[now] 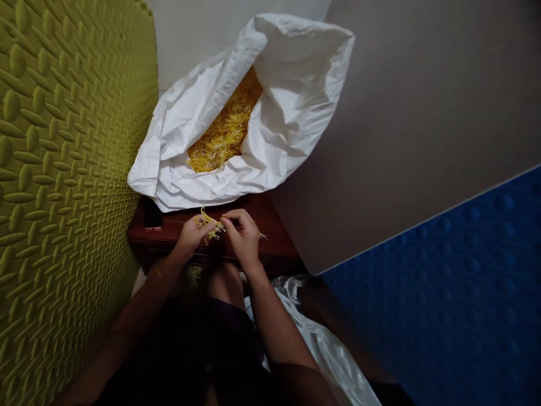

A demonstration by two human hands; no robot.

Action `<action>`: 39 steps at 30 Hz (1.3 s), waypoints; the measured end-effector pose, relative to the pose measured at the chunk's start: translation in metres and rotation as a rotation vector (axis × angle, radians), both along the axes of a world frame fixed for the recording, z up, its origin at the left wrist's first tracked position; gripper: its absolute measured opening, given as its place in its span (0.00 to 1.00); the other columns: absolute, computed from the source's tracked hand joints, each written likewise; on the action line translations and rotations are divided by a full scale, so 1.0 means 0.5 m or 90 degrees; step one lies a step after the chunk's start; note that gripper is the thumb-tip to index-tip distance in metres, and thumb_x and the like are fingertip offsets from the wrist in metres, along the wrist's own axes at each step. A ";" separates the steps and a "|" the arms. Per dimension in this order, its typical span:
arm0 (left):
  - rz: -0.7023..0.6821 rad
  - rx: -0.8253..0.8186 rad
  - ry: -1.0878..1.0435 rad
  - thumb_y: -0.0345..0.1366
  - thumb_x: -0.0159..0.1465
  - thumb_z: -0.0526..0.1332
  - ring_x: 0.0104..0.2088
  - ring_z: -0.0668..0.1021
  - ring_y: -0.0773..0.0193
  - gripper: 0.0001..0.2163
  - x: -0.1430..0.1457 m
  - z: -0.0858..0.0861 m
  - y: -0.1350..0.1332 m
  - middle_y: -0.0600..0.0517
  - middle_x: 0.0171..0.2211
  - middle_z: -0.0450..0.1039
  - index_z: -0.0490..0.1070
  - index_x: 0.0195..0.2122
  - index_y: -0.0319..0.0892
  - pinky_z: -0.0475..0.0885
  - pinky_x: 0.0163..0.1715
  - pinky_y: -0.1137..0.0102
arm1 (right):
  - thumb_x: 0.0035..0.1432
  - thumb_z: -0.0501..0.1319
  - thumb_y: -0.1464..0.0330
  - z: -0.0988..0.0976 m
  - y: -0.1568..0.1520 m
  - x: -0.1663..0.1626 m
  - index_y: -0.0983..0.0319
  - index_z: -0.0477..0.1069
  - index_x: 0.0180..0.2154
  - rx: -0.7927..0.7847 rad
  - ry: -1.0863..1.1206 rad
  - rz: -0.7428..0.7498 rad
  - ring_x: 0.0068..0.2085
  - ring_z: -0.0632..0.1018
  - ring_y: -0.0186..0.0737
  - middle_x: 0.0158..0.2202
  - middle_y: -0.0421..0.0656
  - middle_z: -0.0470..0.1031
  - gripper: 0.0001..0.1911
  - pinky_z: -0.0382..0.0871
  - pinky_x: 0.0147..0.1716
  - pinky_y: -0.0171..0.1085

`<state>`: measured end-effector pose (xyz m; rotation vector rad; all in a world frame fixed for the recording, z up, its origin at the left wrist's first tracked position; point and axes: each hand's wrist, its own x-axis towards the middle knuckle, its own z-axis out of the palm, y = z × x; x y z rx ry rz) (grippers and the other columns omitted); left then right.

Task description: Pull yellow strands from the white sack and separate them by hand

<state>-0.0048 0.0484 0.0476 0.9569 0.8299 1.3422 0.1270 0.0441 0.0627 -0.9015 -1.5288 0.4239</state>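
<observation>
My left hand [194, 232] is closed on a small bunch of thin yellow strings [216, 228], whose loose ends stick out between my hands. Close on its right, my right hand [244, 234] has thumb and fingers pinched together at the tips of the strings; whatever lies between those fingers is too small to make out. Both hands are above a dark red box-like surface [274, 225]. Just beyond them lies a white woven sack [291, 129], its mouth gaping toward me, with a heap of yellow strings [224, 132] inside.
A yellow-green textured mat [76, 169] stands up along the left. On the right are a grey-brown panel [401, 113] and a blue textured surface [443, 282]. White plastic sheeting [321, 344] lies by my right arm. A few yellow strands [194, 275] show below my left hand.
</observation>
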 end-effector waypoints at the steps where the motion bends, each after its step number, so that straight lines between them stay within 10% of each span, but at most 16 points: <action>1: 0.025 0.011 0.008 0.34 0.47 0.69 0.25 0.71 0.72 0.11 0.002 0.001 -0.003 0.54 0.24 0.71 0.69 0.27 0.37 0.65 0.30 0.74 | 0.54 0.59 0.68 -0.003 0.003 0.000 0.61 0.69 0.29 -0.025 0.036 0.005 0.33 0.71 0.36 0.29 0.40 0.70 0.03 0.65 0.35 0.36; 9: 0.056 -0.001 -0.075 0.36 0.43 0.70 0.24 0.71 0.73 0.15 0.038 -0.002 -0.014 0.56 0.23 0.71 0.67 0.27 0.38 0.65 0.29 0.75 | 0.41 0.67 0.64 -0.030 0.025 -0.024 0.62 0.69 0.26 -0.290 0.519 0.155 0.26 0.67 0.29 0.25 0.35 0.68 0.11 0.62 0.27 0.31; 16: 0.095 0.009 -0.115 0.36 0.42 0.71 0.22 0.70 0.74 0.16 0.058 -0.005 -0.015 0.57 0.22 0.70 0.65 0.27 0.38 0.65 0.27 0.76 | 0.42 0.66 0.63 -0.067 0.094 0.034 0.61 0.68 0.27 -0.291 0.615 0.110 0.24 0.68 0.27 0.24 0.35 0.69 0.12 0.62 0.22 0.28; 21: 0.166 0.030 -0.055 0.36 0.46 0.69 0.23 0.71 0.74 0.13 -0.006 0.001 -0.020 0.55 0.25 0.72 0.68 0.29 0.38 0.66 0.28 0.75 | 0.54 0.52 0.59 -0.144 0.185 0.187 0.62 0.65 0.24 -0.193 0.282 -0.305 0.22 0.67 0.30 0.18 0.35 0.65 0.14 0.65 0.25 0.32; 29: 0.105 -0.002 -0.018 0.36 0.48 0.67 0.28 0.73 0.71 0.12 -0.001 -0.005 -0.018 0.51 0.30 0.75 0.73 0.33 0.37 0.66 0.32 0.73 | 0.47 0.56 0.70 -0.227 0.191 0.211 0.67 0.76 0.32 -0.249 -0.034 -0.317 0.39 0.74 0.45 0.36 0.52 0.75 0.12 0.64 0.46 0.45; 34: 0.113 0.004 0.045 0.36 0.51 0.65 0.31 0.73 0.69 0.12 0.003 -0.002 -0.021 0.49 0.33 0.76 0.75 0.36 0.37 0.66 0.34 0.73 | 0.52 0.55 0.70 -0.168 0.164 0.164 0.66 0.73 0.42 -0.158 -0.126 -0.312 0.45 0.72 0.46 0.44 0.53 0.73 0.16 0.62 0.49 0.46; 39: 0.127 0.042 0.109 0.37 0.52 0.63 0.32 0.74 0.68 0.12 0.003 -0.008 -0.009 0.49 0.33 0.76 0.76 0.36 0.37 0.66 0.35 0.72 | 0.60 0.52 0.66 -0.032 0.063 0.067 0.59 0.72 0.41 0.046 -0.128 -0.099 0.45 0.72 0.40 0.42 0.45 0.74 0.12 0.65 0.48 0.42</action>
